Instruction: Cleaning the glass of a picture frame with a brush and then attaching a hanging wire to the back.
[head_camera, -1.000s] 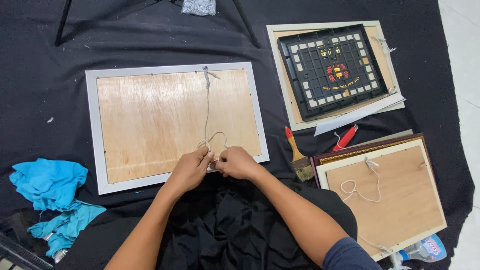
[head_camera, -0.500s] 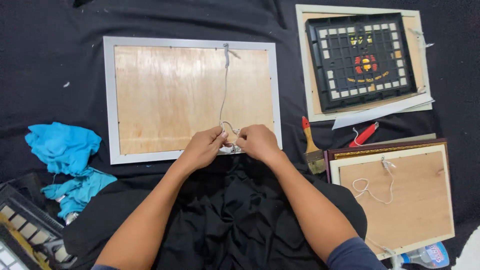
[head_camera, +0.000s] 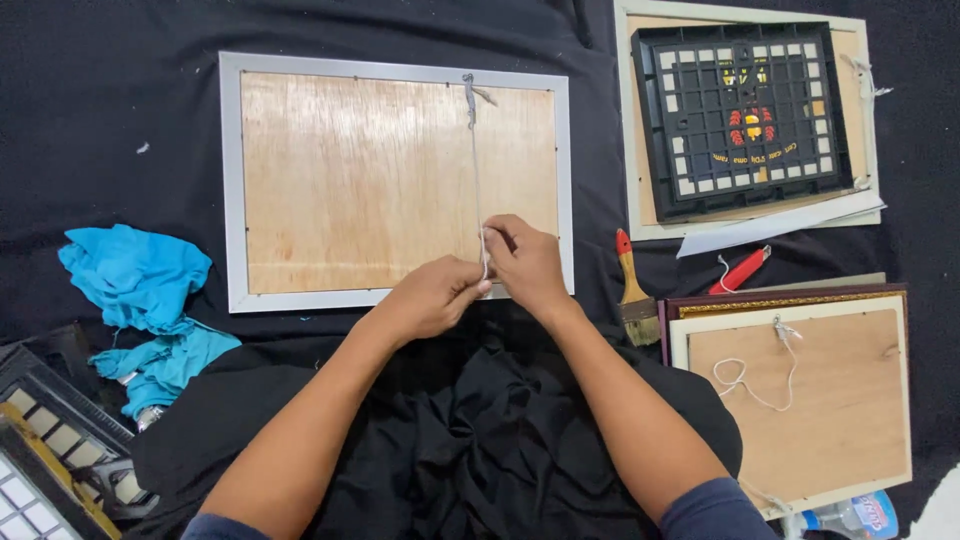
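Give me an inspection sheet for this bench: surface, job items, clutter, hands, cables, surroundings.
Surface: black cloth covers the work area.
Job items: silver frame lies face down, plywood back up; white string runs taut from its top edge to the hands.
Clutter: blue rags, paintbrush, red tool, black grid panel on a cream frame, second frame with loose string.
Hands: left hand and right hand both pinch the string at the frame's lower edge.
Cables: nothing seen.
Surroundings: tiled trays at lower left.
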